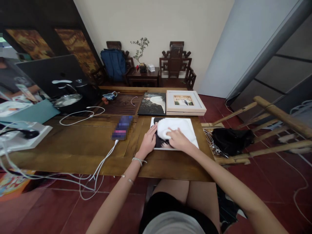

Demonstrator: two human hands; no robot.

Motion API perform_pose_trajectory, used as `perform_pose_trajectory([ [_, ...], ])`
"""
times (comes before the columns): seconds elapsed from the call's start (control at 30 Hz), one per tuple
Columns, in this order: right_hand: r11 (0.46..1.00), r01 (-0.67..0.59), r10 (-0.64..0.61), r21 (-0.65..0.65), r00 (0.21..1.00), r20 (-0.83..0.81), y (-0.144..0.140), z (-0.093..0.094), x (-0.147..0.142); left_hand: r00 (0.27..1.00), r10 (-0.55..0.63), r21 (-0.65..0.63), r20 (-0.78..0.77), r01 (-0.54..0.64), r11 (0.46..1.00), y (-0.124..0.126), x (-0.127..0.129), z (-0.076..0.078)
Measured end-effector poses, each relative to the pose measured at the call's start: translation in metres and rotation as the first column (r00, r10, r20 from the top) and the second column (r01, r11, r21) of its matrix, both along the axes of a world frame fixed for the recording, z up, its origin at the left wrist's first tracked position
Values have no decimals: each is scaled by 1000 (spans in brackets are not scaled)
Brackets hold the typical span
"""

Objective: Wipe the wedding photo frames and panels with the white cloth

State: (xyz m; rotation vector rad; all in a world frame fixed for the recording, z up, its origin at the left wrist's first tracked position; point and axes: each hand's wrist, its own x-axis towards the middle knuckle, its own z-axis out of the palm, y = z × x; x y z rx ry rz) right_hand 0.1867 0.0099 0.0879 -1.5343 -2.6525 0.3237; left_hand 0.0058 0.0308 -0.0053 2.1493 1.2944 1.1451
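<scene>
A wooden counter [73,143] stands on red floor tiles, carved chairs [175,66] at twelve o'clock by a pale wall. The photo print [188,130] lies flat near the counter's front edge, roughly square — no clear long axis. The left hand [148,142] rests open at its nine o'clock edge; the right hand [177,139] presses a white cloth [165,128] — grip closed on it.

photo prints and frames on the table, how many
3: one under the white cloth and both hands, a dark print behind it, and a white framed photo to the dark print's right. Others may be hidden.
</scene>
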Motion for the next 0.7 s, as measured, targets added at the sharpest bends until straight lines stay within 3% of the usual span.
perform_pose_trajectory([
  [0.17,999,48,-48,5,999,4,67,9,-9,1000,-2,11,11,2,1000,0,0,0],
  [0.3,998,55,-55,27,998,7,74,7,-12,1000,5,9,17,-5,1000,0,0,0],
  [0.4,996,48,-49,69,999,13,46,-2,-11,1000,8,6,17,-8,1000,-1,1,2],
  [0.53,992,-67,68,108,998,-3,-21,-15,-2,1000,4,5,24,-4,1000,-1,2,3],
  [0.7,975,-218,214,-39,973,-82,-91,-12,14,1000,12,-4,20,-12,1000,-2,1,3],
])
